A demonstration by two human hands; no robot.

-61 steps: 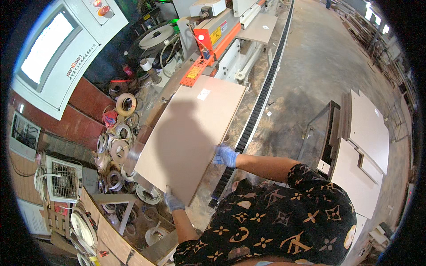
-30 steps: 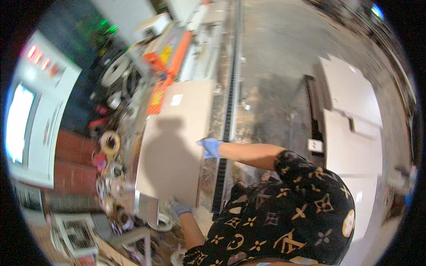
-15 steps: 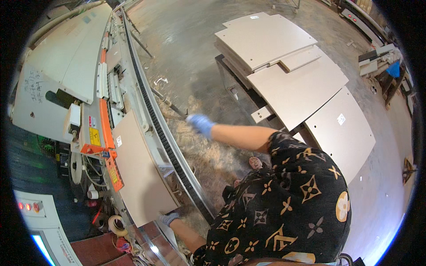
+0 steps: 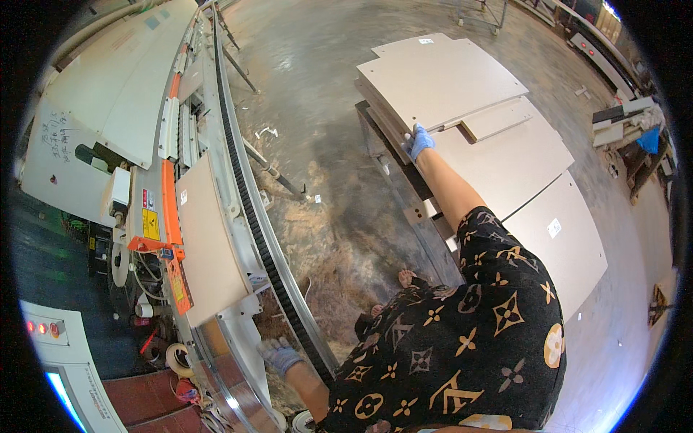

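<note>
The right hand (image 4: 419, 140), in a blue glove, reaches out to the stack of pale boards (image 4: 505, 144) on the person's right and grips the near edge of the top board (image 4: 440, 79), fingers curled over it. That board lies flat on the stack, which sits low above the floor (image 4: 317, 108). The left hand (image 4: 280, 355), also gloved, rests flat and spread on the metal edge of the machine (image 4: 108, 108) on the left, beside its black track (image 4: 253, 216); it holds nothing. Another board (image 4: 209, 238) lies on the machine's surface, ahead of the left hand and apart from it. Sawdust (image 4: 325, 238) covers the floor between machine and stack.
</note>
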